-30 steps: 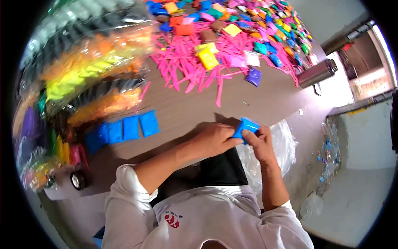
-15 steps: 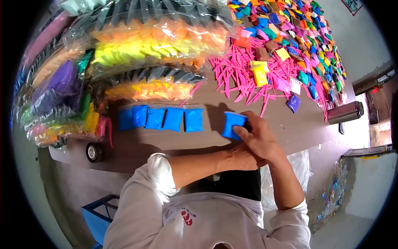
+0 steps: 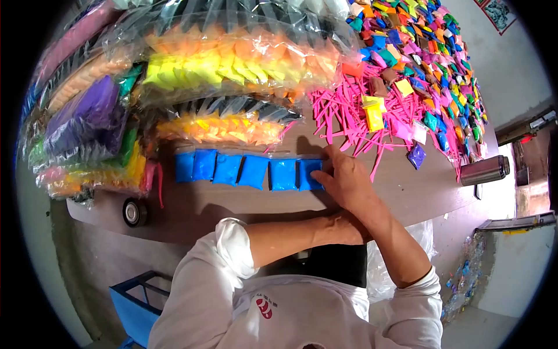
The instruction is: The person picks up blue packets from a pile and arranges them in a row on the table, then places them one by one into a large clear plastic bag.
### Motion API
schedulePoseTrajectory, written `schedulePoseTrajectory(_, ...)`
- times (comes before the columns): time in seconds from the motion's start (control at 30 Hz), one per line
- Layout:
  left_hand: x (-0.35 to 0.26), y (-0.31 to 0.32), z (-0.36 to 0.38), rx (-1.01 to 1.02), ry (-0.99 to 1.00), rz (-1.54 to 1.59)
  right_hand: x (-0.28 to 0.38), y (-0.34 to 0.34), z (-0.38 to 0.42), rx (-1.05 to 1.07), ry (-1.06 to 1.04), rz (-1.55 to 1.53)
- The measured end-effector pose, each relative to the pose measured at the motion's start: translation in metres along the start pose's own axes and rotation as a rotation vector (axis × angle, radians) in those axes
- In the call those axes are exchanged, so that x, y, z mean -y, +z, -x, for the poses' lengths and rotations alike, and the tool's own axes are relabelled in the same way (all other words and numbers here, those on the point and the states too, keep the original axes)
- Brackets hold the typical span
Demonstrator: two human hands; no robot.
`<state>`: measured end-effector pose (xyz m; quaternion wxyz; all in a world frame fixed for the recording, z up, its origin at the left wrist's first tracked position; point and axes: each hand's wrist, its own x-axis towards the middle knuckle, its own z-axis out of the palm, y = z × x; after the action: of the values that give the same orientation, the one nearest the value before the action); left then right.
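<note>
Several flat blue packets (image 3: 226, 169) lie side by side in a row on the brown table. At the right end of the row, my right hand (image 3: 350, 181) grips another blue packet (image 3: 308, 174), which rests on the table. The thumb lies over its right part and the fingers reach along its right edge. My left hand (image 3: 349, 230) is crossed under my right wrist near the table's front edge. Its fingers are mostly hidden, so its hold cannot be made out.
Clear bags of yellow and orange packets (image 3: 215, 72) pile up at back left. Pink plastic sticks (image 3: 343, 110) and a heap of coloured packets (image 3: 418, 52) cover the back right. A tape roll (image 3: 134, 212) sits front left, a metal flask (image 3: 484, 170) at right.
My right hand has moved left and lowered the blue packet from above the table to the right end of the row. The view has shifted slightly.
</note>
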<state>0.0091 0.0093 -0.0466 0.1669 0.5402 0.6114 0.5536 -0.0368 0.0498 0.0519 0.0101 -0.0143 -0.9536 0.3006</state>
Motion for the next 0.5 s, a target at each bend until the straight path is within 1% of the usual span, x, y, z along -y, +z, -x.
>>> schedulePoseTrajectory(0.03, -0.003, -0.004, 0.003, -0.019, -0.034, 0.062, 0.000, 0.001, 0.001, -0.002, 0.004, 0.003)
schedulePoseTrajectory(0.07, 0.000, -0.003, 0.007, -0.014, -0.029, 0.066, 0.001, 0.004, 0.002, 0.040, -0.004, 0.030)
schedulePoseTrajectory(0.1, 0.008, 0.002, 0.014, 0.012, -0.095, 0.048, 0.001, 0.006, 0.002, 0.078, -0.007, 0.060)
schedulePoseTrajectory(0.13, 0.016, 0.008, 0.019, 0.047, -0.152, 0.033, -0.004, 0.014, 0.002, 0.052, -0.107, 0.066)
schedulePoseTrajectory(0.2, 0.028, 0.018, 0.016, 0.147, -0.222, 0.011, -0.012, 0.024, -0.002, 0.071, -0.129, 0.045)
schedulePoseTrajectory(0.23, -0.028, -0.042, -0.022, 0.515, -0.226, -0.074, -0.014, 0.027, -0.003, 0.075, -0.137, 0.035)
schedulePoseTrajectory(0.27, -0.019, -0.033, -0.014, 0.375, -0.120, -0.121, -0.013, 0.026, -0.003, 0.091, -0.163, 0.071)
schedulePoseTrajectory(0.3, -0.010, -0.020, -0.006, 0.404, -0.071, -0.115, -0.012, 0.024, -0.001, 0.060, -0.160, 0.040)
schedulePoseTrajectory(0.37, 0.004, -0.005, 0.004, -0.059, -0.066, -0.021, -0.017, 0.005, 0.002, 0.053, -0.121, -0.109)
schedulePoseTrajectory(0.4, -0.003, -0.011, -0.002, -0.040, -0.046, -0.014, -0.022, -0.006, 0.004, 0.033, -0.106, -0.099)
schedulePoseTrajectory(0.47, -0.027, -0.027, -0.012, 0.038, 0.113, -0.216, -0.038, -0.033, 0.006, -0.308, 0.063, -0.139)
schedulePoseTrajectory(0.5, -0.026, -0.027, -0.013, 0.048, 0.124, -0.208, -0.065, -0.043, 0.003, -0.437, 0.092, -0.074)
